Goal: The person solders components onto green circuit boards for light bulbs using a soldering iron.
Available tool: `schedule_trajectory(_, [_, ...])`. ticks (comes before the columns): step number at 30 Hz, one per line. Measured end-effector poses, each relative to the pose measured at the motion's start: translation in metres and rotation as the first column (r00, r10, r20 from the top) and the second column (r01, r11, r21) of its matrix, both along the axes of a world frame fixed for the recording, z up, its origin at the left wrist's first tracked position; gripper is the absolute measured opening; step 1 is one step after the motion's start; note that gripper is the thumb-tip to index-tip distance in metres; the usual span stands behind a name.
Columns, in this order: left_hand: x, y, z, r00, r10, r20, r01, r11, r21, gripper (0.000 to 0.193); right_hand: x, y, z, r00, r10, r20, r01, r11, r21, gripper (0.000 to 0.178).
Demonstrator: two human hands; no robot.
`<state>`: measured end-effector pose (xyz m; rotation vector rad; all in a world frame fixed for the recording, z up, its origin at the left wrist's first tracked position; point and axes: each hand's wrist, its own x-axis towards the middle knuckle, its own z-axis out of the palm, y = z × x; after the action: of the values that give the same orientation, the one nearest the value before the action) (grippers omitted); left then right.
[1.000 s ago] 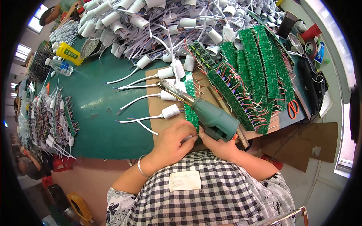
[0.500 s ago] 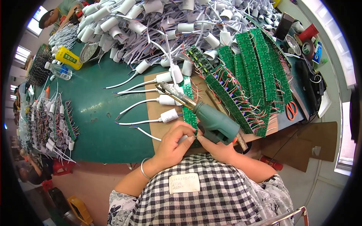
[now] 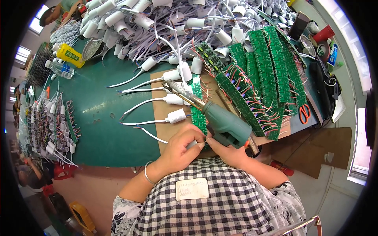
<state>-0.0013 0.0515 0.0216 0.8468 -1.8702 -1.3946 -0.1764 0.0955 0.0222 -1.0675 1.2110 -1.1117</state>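
Note:
My left hand (image 3: pixel 183 143) is closed round a white lamp socket (image 3: pixel 191 144), mostly hidden by the fingers; its white cable (image 3: pixel 151 133) runs out leftward. My right hand (image 3: pixel 228 154) has its fingertips together beside the left ones, around something too small to make out. Above it lies a green soldering gun (image 3: pixel 226 122), its scorched metal tip pointing up left over the board; it hides part of the right hand, and whether that hand supports it cannot be told. Under the tip is a green circuit board strip (image 3: pixel 199 112), with several cabled sockets (image 3: pixel 175 116) lined up along its left side.
A large heap of white cabled sockets (image 3: pixel 138 23) covers the back. Wired green board panels (image 3: pixel 267 74) lie to the right, with orange scissors (image 3: pixel 304 113). Finished-looking bundles (image 3: pixel 55 122), a clear bottle (image 3: pixel 61 69) and a yellow bottle (image 3: pixel 70 55) are at the left.
The whole view has shifted slightly, with the table lying a little higher in the picture. Both hands keep nearly the same pose, fingertips close together; the soldering gun stays over the board.

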Motion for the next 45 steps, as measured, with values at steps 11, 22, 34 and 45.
schedule_trajectory(11, [0.024, -0.001, 0.002, 0.847, 0.234, 0.478, -0.056, 0.932, -0.358, 0.013, -0.006, 0.002, -0.036, 0.87, 0.07, 0.488, -0.018, 0.994, -0.11, 0.051])
schedule_trajectory(22, [0.007, -0.029, -0.001, 0.892, 0.327, 0.312, -0.13, 0.846, -0.516, 0.009, -0.007, 0.002, -0.042, 0.739, -0.076, 0.67, 0.201, 0.973, -0.111, 0.088])
schedule_trajectory(34, [0.004, -0.035, 0.0, 0.772, 0.389, 0.502, -0.049, 0.824, -0.564, 0.006, -0.083, 0.052, 0.001, 0.96, -0.098, 0.261, 0.08, 0.994, 0.081, 0.069])
schedule_trajectory(45, [0.027, -0.02, 0.002, 0.863, 0.355, 0.359, -0.13, 0.843, -0.522, 0.012, -0.068, 0.063, 0.004, 0.97, -0.099, 0.222, 0.051, 0.975, 0.214, 0.061])
